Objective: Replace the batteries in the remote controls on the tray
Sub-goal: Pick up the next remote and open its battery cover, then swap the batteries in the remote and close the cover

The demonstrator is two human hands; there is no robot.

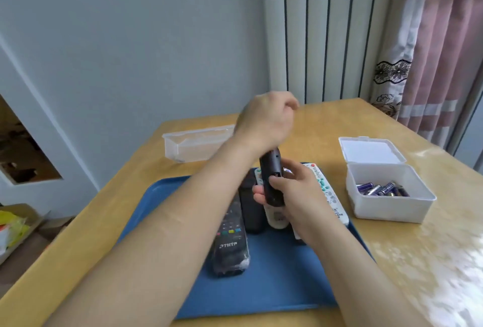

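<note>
Right hand (294,192) grips black remote (271,170) over blue tray (274,285) on yellow table (392,253).

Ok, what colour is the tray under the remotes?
The tray is blue, clearest in the head view.

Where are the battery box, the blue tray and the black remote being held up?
Battery box (386,210): head view, on its white front wall.
Blue tray (274,290): head view, on bare floor near its front edge.
Held black remote (270,164): head view, on its upper back.
</note>
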